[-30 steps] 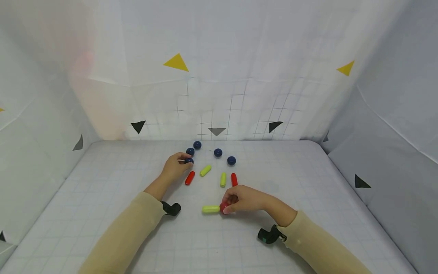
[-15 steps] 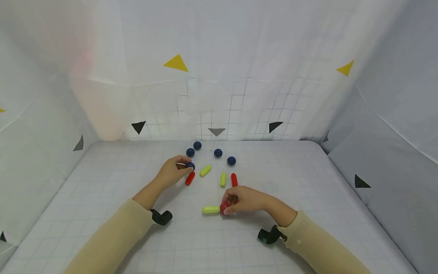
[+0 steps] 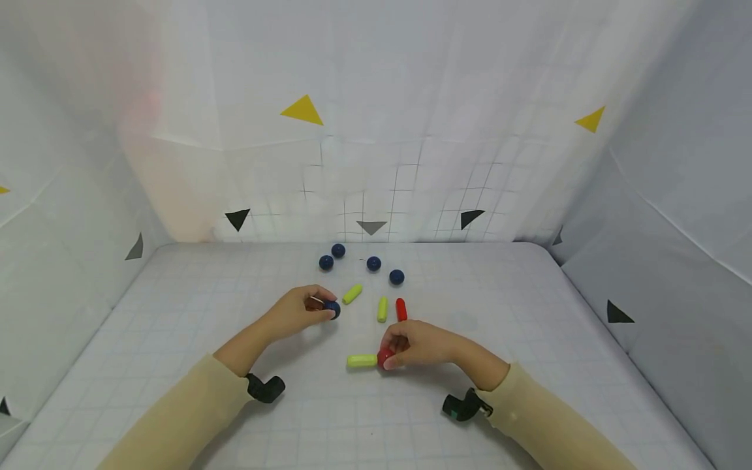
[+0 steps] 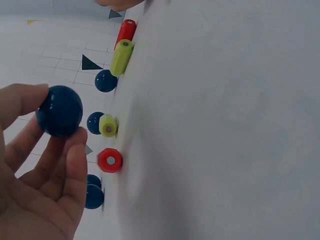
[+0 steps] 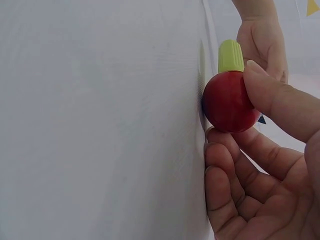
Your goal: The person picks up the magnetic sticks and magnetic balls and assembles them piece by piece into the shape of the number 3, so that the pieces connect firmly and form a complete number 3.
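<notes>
Between thumb and fingers, my left hand (image 3: 301, 311) pinches a glossy dark blue ball (image 4: 60, 111), raised over the table in the left wrist view. My right hand (image 3: 424, 342) grips a red ball (image 5: 230, 101) low at the table surface. A yellow-green ribbed stick (image 3: 361, 360) sticks out from the red ball's left side, its end against the ball. In the left wrist view a red stick (image 4: 110, 160) lies end-on beyond the left hand; in the head view that hand covers it.
Several loose blue balls (image 3: 373, 264) sit toward the back of the white table (image 3: 235, 431). Two yellow-green sticks (image 3: 382, 309) and another red stick (image 3: 401, 309) lie in front of them. White sheeting with grid lines (image 3: 399, 189) rises behind.
The left hand has brought its blue ball from beside the other balls toward the front and slightly right, now overlapping the left red stick. The right hand has kept its place.
</notes>
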### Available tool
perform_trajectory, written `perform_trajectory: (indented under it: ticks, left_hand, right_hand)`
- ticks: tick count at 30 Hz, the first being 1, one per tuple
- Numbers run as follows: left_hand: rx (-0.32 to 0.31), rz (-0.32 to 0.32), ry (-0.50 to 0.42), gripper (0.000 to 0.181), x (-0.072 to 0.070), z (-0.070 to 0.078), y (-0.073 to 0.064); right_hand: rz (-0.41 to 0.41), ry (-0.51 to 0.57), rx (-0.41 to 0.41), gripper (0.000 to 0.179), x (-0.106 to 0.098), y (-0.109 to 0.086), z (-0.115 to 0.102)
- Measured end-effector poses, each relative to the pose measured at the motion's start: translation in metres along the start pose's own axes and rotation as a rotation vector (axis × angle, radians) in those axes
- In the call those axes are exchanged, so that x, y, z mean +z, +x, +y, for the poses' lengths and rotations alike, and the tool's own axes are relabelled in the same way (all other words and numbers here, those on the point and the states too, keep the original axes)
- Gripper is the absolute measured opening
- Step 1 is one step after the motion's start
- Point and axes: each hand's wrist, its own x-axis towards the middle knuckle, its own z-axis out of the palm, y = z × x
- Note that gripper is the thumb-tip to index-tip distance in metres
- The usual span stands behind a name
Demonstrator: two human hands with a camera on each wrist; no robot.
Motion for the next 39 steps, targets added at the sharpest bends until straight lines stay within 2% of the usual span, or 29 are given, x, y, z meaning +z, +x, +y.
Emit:
perform_trajectory:
  ticks: [3, 9, 21, 39]
  left_hand:
    - [0.016, -0.049, -0.002, 0.028, 0.001, -0.005, -0.004]
    - [0.0, -0.152, -0.023, 0.027, 0.004, -0.007, -0.016]
    - [-0.006, -0.262, 0.043, 0.027, 0.009, -0.006, -0.031]
    - [0.033, -0.302, 0.051, 0.024, 0.021, -0.004, -0.035]
  right_hand:
    - [0.0, 0.001, 0.005, 0.02, 0.0, 0.0, -0.001]
    - [-0.002, 0.013, 0.002, 0.02, 0.0, -0.001, -0.002]
    - [0.004, -0.005, 0.006, 0.019, 0.0, -0.001, -0.002]
    - [-0.005, 0.013, 0.028, 0.02, 0.0, 0.002, -0.001]
